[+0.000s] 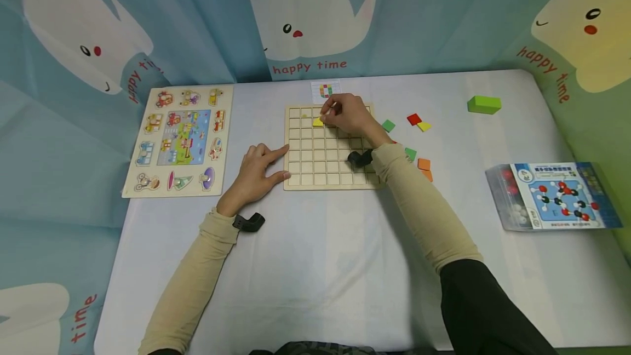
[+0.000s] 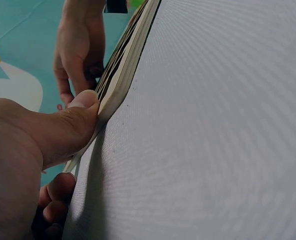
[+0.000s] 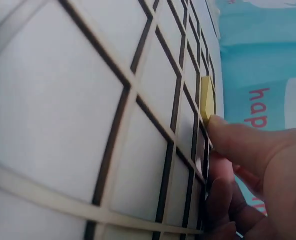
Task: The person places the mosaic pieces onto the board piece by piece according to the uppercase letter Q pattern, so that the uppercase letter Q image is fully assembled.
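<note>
A wooden grid board [image 1: 329,186] lies in the middle of the table. My left hand [image 1: 253,174] steadies its left side, thumb and index finger spread; in the left wrist view the thumb [image 2: 85,102] presses on the board's edge. Over the far rows, my right hand [image 1: 347,114] has bent fingers and holds a yellow tile [image 1: 317,122] by its edge. From the right wrist, the thumb touches the lower end of that yellow tile [image 3: 206,100], which is at the grid; the other fingertips are partly hidden. A small pattern card [image 1: 326,90] lies behind the board.
Loose green [image 1: 388,125], red [image 1: 414,119], yellow [image 1: 424,126] and orange tiles [image 1: 424,164] lie right of the board. A picture puzzle board [image 1: 133,177] is at left. A green block [image 1: 484,104] and a boxed molecule set [image 1: 557,196] are at right.
</note>
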`<state>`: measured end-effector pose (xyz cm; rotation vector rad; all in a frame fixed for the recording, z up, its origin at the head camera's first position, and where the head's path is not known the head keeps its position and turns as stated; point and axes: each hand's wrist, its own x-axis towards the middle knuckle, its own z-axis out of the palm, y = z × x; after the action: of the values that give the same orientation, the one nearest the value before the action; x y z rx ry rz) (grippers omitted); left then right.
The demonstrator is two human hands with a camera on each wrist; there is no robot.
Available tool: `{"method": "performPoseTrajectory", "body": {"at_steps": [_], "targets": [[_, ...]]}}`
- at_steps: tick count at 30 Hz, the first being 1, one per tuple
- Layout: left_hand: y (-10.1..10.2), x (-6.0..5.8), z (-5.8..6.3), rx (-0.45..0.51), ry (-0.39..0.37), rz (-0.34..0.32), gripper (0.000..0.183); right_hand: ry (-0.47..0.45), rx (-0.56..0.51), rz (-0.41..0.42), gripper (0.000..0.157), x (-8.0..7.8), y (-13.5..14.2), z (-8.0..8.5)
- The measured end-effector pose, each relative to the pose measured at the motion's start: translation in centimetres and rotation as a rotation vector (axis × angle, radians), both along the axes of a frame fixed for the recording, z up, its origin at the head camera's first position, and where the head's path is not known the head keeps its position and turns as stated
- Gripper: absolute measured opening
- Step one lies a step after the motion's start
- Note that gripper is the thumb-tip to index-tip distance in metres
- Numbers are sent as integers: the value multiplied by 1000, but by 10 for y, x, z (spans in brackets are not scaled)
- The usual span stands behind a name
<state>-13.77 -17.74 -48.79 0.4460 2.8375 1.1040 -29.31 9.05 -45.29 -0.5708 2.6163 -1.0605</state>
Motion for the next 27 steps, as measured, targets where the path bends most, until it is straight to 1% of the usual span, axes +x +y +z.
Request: {"method": "performPoseTrajectory", "body": {"at_steps": [6,8,10,13,17,27], "targets": [[-1,0,-1,-5,15,-4,68,-49,-13,-10,22,1,0,3],[-1,0,-2,-3,16,-6,68,-40,-10,0,28,2,-1,2],[-1,0,-2,-4,16,-7,68,-21,3,9,30,2,-2,0],[-1,-1,-3,-2,10,-7,68,1,12,16,28,3,-4,-3],[-1,-1,-3,-11,11,-8,68,1,14,6,26,3,-4,-4],[0,0,-2,4,33,-14,68,-14,-3,1,23,4,-3,-4]]}}
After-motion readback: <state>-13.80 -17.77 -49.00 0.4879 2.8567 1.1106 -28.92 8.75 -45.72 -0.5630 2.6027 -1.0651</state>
